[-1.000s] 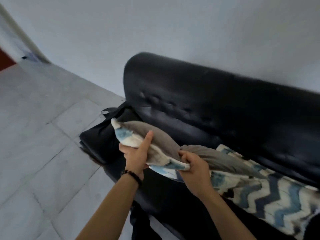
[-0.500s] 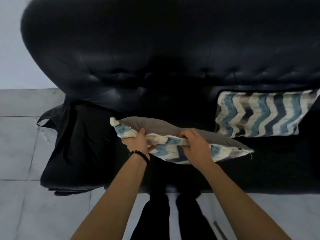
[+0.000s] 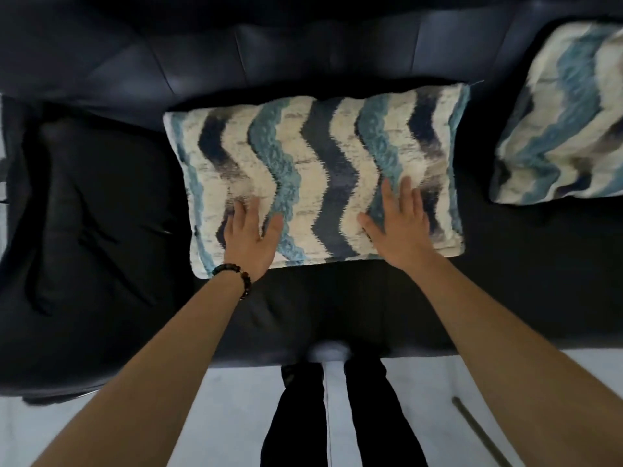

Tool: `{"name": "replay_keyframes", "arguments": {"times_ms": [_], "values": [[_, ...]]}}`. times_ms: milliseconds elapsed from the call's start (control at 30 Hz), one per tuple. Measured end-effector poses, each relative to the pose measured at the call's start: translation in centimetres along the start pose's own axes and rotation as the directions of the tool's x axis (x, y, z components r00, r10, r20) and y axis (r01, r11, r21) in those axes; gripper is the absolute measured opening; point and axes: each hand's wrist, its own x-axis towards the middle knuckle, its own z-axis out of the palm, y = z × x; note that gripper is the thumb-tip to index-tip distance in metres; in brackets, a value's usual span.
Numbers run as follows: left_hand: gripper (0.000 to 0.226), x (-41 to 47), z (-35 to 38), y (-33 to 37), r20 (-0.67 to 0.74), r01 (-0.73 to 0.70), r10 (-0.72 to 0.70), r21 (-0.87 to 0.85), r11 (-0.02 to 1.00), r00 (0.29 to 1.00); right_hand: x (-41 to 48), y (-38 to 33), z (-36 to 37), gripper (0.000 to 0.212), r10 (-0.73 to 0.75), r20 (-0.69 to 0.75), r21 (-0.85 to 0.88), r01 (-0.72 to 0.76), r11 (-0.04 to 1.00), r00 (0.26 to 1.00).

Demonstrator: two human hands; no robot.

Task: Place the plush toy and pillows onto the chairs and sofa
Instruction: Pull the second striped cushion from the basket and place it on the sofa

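Pillow [image 3: 323, 176] lies flat on the sofa [image 3: 337, 308]; left hand [image 3: 251, 235] and right hand [image 3: 401, 227] rest on it, fingers straight, slightly spread.

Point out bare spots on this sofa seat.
Bare seat on the sofa lies in front of the right pillow and in the gap between it and the middle pillow; a strip runs along the front edge. The middle is crowded: left hand and right hand lie flat on that pillow. A black heap fills the left end.
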Motion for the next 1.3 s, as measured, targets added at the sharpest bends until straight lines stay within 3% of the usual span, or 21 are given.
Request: {"name": "replay_keyframes", "arguments": {"times_ms": [67, 133, 267, 333, 433, 500, 600, 667, 800, 867, 933, 1000, 1100, 1133, 1200, 1267, 1300], "values": [[0.069, 1.0, 0.4, -1.3, -0.063, -0.084, 0.104, 0.253, 0.964, 0.993, 0.3, 0.4, 0.7, 0.086, -0.020, -0.045, -0.066, 0.017, 0.998, 0.999], [0.053, 2.3, -0.4, -1.6, -0.199, -0.154, 0.248, 0.393, 0.906, 0.948, 1.1, -0.1, 0.1, 0.084, -0.012, -0.129, -0.041, 0.007, 0.999, 0.992], [0.038, 7.0, -4.2, -0.1, -0.456, -0.262, 0.483, 0.466, 0.845, 0.747, 4.1, -1.1, -2.9, 0.062, 0.041, -0.307, 0.110, -0.007, 0.994, 0.951], [0.045, 9.3, -5.9, 1.0, -0.547, -0.176, 0.360, 0.360, 0.916, 0.755, 5.7, -1.6, -4.1, 0.061, 0.080, -0.461, 0.222, 0.028, 0.975, 0.884], [0.046, 11.3, -7.4, 1.6, -0.530, 0.058, 0.031, 0.151, 0.987, 0.847, 8.1, -1.8, -4.7, 0.084, 0.170, -0.405, 0.237, -0.076, 0.969, 0.898], [0.034, 10.7, -7.6, 1.3, -0.473, 0.086, -0.014, 0.130, 0.988, 0.881, 8.7, -1.3, -4.2, 0.084, 0.215, -0.388, 0.283, -0.106, 0.953, 0.896], [0.030, 8.0, -7.7, 0.7, -0.477, 0.065, 0.009, 0.137, 0.988, 0.879, 6.8, -0.5, -3.3, 0.054, 0.146, -0.449, 0.272, -0.020, 0.962, 0.882], [0.028, 6.0, -8.5, 0.4, -0.558, -0.003, 0.041, 0.068, 0.998, 0.829, 4.5, -0.6, -4.2, 0.037, 0.090, -0.523, 0.326, 0.101, 0.940, 0.847], [0.020, 2.8, -10.6, -0.2, -0.768, -0.347, 0.084, -0.187, 0.919, 0.635, 0.2, -2.2, -7.2, 0.024, 0.092, -0.700, 0.453, 0.341, 0.824, 0.708], [0.006, 2.3, -11.4, -0.4, -0.823, -0.423, 0.045, -0.243, 0.873, 0.566, -0.9, -3.0, -7.9, 0.022, 0.069, -0.768, 0.418, 0.416, 0.807, 0.637], [0.007, 2.4, -12.1, -0.2, -0.853, -0.439, 0.044, -0.222, 0.871, 0.520, -0.7, -3.5, -7.8, 0.023, 0.013, -0.800, 0.344, 0.440, 0.829, 0.600], [0.027, 3.2, -12.3, 0.3, -0.825, -0.395, 0.111, -0.144, 0.907, 0.555, 1.0, -3.4, -7.3, 0.025, -0.021, -0.764, 0.311, 0.396, 0.864, 0.645], [0.042, 4.1, -12.2, 1.2, -0.716, -0.311, 0.169, -0.070, 0.948, 0.677, 3.2, -3.3, -6.7, 0.034, 0.063, -0.586, 0.426, 0.241, 0.872, 0.808], [0.044, 4.2, -12.2, 1.5, -0.709, -0.303, 0.187, -0.039, 0.952, 0.679, 3.4, -3.4, -6.7, 0.036, 0.090, -0.570, 0.446, 0.216, 0.868, 0.817], [0.045, 4.3, -13.0, 2.4, -0.765, -0.308, 0.279, 0.111, 0.945, 0.580, 3.4, -4.1, -7.6, 0.036, 0.068, -0.703, 0.343, 0.253, 0.904, 0.708], [0.044, 5.0, -14.7, 3.9, -0.812, -0.360, 0.391, 0.241, 0.901, 0.434, 3.7, -5.5, -9.6, 0.036, -0.049, -0.865, 0.130, 0.318, 0.939, 0.500], [0.045, 5.8, -15.7, 4.7, -0.791, -0.380, 0.447, 0.295, 0.877, 0.418, 4.1, -6.2, -10.7, 0.034, -0.128, -0.901, 0.027, 0.348, 0.937, 0.415]]}}
